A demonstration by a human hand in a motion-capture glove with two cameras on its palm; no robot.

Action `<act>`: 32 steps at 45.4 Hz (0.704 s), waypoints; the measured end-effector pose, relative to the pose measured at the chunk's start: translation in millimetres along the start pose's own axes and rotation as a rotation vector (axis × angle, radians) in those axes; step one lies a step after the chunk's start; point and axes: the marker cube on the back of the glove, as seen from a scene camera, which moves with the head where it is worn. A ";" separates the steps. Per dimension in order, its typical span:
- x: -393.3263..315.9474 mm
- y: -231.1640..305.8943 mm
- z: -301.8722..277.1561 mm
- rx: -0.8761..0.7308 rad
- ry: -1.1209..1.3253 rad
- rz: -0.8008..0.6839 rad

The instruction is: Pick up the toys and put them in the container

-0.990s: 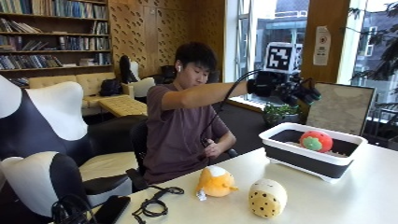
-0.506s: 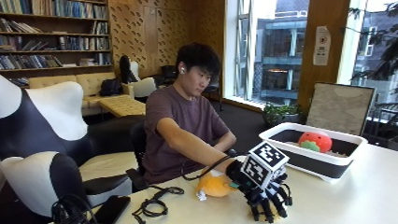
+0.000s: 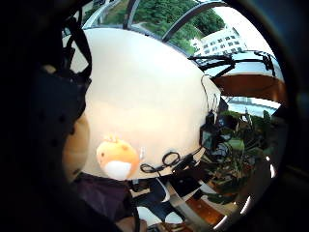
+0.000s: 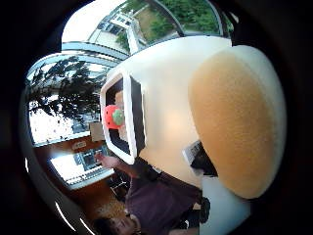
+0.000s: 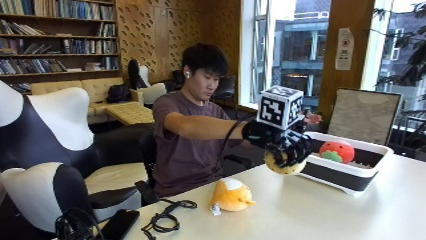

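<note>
Library-type room w/ bookshelves, wood panels, big windows behind; pale table (image 5: pixel 319 210) in front. From where I sit, I see the gloved right hand (image 5: pixel 287 145) raised above the table, fingers curled round a cream spotted plush toy (image 5: pixel 283 166), gripping it from above. It hangs in the air just beside the near end of the white container (image 5: pixel 346 172), not over it yet. Thumb-side palm cam: same toy fills much of the frame, v. close to the palm. Container sits on the table w/ a red-and-green toy (image 5: pixel 336 151) already inside. Orange-and-white plush toy (image 5: pixel 231 195) lies on the table nearer the person, well apart from the container. Black cable bundle (image 5: pixel 166 217) lies near the table edge, beside the orange toy. Bare hand (image 5: pixel 311 118) shows just behind the glove, over by the container's far side; can't tell if it touches anything.
</note>
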 end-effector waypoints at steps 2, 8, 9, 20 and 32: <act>-4.1 8.5 -16.2 0.017 0.005 -0.008; -10.6 31.5 -52.4 0.056 0.024 -0.029; -10.7 34.4 -56.4 0.061 0.029 -0.031; -8.2 66.2 -92.5 0.107 0.071 -0.051; -7.0 80.5 -101.8 0.115 0.048 -0.074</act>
